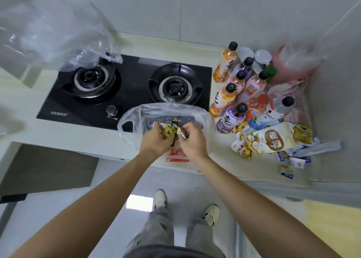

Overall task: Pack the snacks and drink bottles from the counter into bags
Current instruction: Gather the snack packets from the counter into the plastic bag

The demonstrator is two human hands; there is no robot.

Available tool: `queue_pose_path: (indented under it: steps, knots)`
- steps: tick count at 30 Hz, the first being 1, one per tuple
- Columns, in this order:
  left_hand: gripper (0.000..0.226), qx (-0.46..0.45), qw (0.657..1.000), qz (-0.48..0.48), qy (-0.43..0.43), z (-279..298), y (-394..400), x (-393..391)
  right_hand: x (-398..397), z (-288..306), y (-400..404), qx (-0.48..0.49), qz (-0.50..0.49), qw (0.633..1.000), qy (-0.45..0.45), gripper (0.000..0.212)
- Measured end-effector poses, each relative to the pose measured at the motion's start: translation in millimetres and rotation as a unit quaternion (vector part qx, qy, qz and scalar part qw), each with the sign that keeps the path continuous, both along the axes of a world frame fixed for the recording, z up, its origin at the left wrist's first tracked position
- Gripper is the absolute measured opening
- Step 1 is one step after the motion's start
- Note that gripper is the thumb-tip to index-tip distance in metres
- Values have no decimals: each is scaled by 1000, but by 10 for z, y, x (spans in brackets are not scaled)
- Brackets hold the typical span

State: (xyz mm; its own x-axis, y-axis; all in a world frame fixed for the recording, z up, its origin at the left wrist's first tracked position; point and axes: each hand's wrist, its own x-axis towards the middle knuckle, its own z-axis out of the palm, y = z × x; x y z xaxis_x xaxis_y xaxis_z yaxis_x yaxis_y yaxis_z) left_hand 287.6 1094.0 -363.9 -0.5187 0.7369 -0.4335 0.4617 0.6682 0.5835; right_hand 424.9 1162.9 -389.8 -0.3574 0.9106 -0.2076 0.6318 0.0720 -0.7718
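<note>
Grey floor point(64, 214) lies below pale counter point(58, 134) bearing black hob point(134, 82).

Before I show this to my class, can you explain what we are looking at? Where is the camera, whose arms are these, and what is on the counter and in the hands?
There is no machine here. The one picture comes from a camera worn on a person's head, looking down, so the arms, legs and shoes are the wearer's own. The left hand and right hand together grip a yellow snack packet at the mouth of a clear plastic bag, which lies on the counter's front edge, partly over a black two-burner gas stove. To the right stand drink bottles with dark caps, with more snack packets piled in front of them. Another clear bag shows at upper left.
</note>
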Motion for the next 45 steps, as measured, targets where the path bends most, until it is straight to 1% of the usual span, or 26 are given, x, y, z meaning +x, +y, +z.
queue_pose_path:
  steps: [3,6,8,11,13,16,19,22,26,30,36,39,42,45]
  knots:
    - [43,6,1000,-8,0,-97,150,-99,-138,-62,66,54,9,996,-70,23]
    - [43,20,1000,-17,-2,-132,241,-147,-196,-108,112,99,19,984,-145,32]
    - [42,40,999,-34,7,-129,226,-154,-199,-110,90,83,23,984,-157,41]
    - [40,56,993,-75,68,-75,106,-136,-168,-54,-10,74,41,986,-143,54]
    - [37,75,987,-95,106,-5,17,-107,-111,37,-90,95,31,989,-107,49]
    - [35,101,973,-149,142,94,-53,-2,64,186,-209,145,6,987,-65,31]
    - [33,133,962,-202,125,198,16,255,383,296,-268,167,-49,984,-48,24]
    - [30,166,945,-257,112,258,176,640,839,322,-256,170,-96,979,-55,21]
    - [33,175,934,-301,76,204,402,1259,1497,245,-184,154,-155,973,-76,27]
    - [40,149,930,-333,47,99,586,1898,2114,139,-80,147,-209,962,-100,35]
    - [52,102,921,-369,68,-111,912,2646,3025,-151,81,33,-270,952,-142,45]
    - [61,89,920,-371,95,-211,1139,2890,3350,-294,150,9,-258,953,-156,43]
    - [67,96,910,-378,139,-320,1346,3066,3517,-397,192,8,-202,966,-164,44]
    - [74,76,905,-375,187,-410,1496,3193,3586,-477,231,30,-155,968,-196,48]
